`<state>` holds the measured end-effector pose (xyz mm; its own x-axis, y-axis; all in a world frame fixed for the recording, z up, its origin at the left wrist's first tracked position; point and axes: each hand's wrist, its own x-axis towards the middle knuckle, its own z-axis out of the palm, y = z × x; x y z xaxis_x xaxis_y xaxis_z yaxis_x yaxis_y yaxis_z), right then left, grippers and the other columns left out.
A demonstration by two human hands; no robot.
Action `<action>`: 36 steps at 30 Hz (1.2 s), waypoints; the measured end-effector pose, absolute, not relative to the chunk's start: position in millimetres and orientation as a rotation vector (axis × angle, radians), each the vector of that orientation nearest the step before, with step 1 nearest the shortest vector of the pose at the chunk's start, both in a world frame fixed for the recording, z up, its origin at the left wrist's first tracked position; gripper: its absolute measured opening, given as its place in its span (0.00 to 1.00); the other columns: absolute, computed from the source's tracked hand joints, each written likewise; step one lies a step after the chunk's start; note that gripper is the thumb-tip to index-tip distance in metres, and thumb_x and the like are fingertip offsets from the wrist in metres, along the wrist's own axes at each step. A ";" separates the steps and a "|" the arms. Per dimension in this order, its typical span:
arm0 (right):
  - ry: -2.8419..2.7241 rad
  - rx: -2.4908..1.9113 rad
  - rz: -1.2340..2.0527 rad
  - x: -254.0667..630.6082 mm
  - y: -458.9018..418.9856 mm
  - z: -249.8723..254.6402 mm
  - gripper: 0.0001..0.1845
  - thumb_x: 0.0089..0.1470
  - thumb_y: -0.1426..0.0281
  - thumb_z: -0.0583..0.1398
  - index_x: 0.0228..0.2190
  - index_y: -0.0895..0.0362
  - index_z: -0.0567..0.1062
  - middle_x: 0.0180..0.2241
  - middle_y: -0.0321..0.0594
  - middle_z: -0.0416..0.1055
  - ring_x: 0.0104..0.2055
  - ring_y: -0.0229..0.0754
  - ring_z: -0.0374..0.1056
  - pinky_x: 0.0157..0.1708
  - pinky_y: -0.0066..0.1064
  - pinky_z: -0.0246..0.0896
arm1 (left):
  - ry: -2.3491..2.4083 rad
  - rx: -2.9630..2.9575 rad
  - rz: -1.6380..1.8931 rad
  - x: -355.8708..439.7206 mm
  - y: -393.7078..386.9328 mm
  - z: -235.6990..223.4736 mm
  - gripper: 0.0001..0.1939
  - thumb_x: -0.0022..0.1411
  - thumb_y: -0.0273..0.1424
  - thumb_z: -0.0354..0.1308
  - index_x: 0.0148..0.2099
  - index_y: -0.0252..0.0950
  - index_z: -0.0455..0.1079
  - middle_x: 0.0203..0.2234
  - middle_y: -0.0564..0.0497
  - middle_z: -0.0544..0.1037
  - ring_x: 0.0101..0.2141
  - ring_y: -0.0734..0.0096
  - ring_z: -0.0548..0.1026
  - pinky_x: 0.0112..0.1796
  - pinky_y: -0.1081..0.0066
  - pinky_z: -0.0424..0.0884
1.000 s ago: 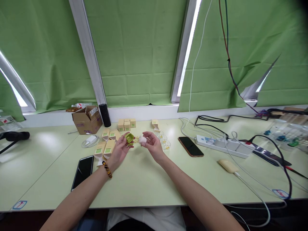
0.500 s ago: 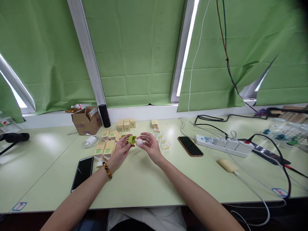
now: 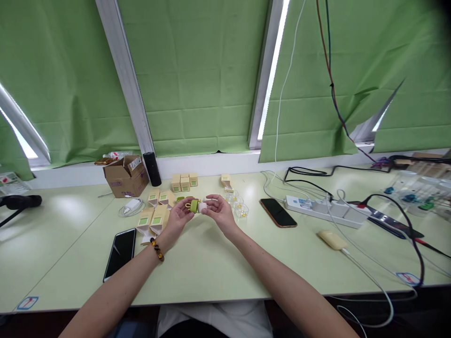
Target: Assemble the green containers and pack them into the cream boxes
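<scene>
My left hand [image 3: 181, 214] is closed on a small olive-green case [image 3: 193, 205] that has a loop at its left end. Between the fingertips of my right hand [image 3: 219, 212] is a small white rounded block [image 3: 202, 207], pressed against the open right end of the green case. How far the block sits inside, I cannot tell. Another green piece [image 3: 180, 199] lies just behind my left fingers, partly hidden. Beside my left hand stand several small tan boxes [image 3: 159, 220] with green labels, and clear plastic cups [image 3: 241, 210] with yellow bits lie past my right hand.
Phones lie at left [image 3: 120, 253] and right [image 3: 278, 212]. A cardboard box [image 3: 126, 178] and a black cylinder [image 3: 151, 169] stand at the back left. At right are a white power strip [image 3: 326, 212], trailing cables and a cream mouse-shaped device [image 3: 331, 239]. More small boxes [image 3: 184, 182] sit behind.
The white block has moved left and now meets the green case; before, a small gap lay between them. The green case has turned so its loop points left.
</scene>
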<state>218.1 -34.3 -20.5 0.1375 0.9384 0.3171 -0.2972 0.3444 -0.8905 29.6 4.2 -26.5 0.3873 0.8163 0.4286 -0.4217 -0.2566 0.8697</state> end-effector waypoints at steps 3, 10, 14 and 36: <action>-1.079 -0.769 1.035 217.9 -35.1 -19.9 0.33 0.36 0.63 0.80 0.43 0.53 0.75 0.36 0.39 0.82 0.39 0.46 0.80 0.45 0.42 0.78 | 0.382 1.429 1.218 29.6 4.2 -25.9 0.28 0.55 0.34 0.76 0.57 0.36 0.76 0.56 0.38 0.79 0.52 0.57 0.78 0.53 0.62 0.73; -1.081 -0.756 0.998 216.0 -34.9 -23.1 0.28 0.39 0.63 0.79 0.41 0.53 0.76 0.35 0.40 0.82 0.39 0.46 0.80 0.45 0.42 0.78 | 0.406 1.442 1.236 31.2 5.5 -28.4 0.29 0.55 0.34 0.77 0.57 0.36 0.76 0.55 0.39 0.79 0.53 0.55 0.77 0.54 0.60 0.71; -1.071 -0.775 0.955 214.8 -33.4 -25.7 0.25 0.40 0.62 0.78 0.39 0.53 0.77 0.35 0.39 0.80 0.37 0.44 0.78 0.44 0.40 0.78 | 0.440 1.492 1.283 33.2 1.4 -26.1 0.27 0.55 0.33 0.77 0.56 0.37 0.77 0.54 0.40 0.78 0.51 0.56 0.76 0.53 0.61 0.71; -1.386 -0.808 0.677 205.3 -54.7 -21.0 0.22 0.52 0.62 0.73 0.47 0.49 0.74 0.48 0.43 0.74 0.40 0.45 0.76 0.45 0.43 0.76 | 0.566 1.579 1.376 39.7 -14.1 -32.0 0.28 0.62 0.37 0.72 0.63 0.42 0.71 0.60 0.41 0.72 0.59 0.53 0.70 0.59 0.61 0.67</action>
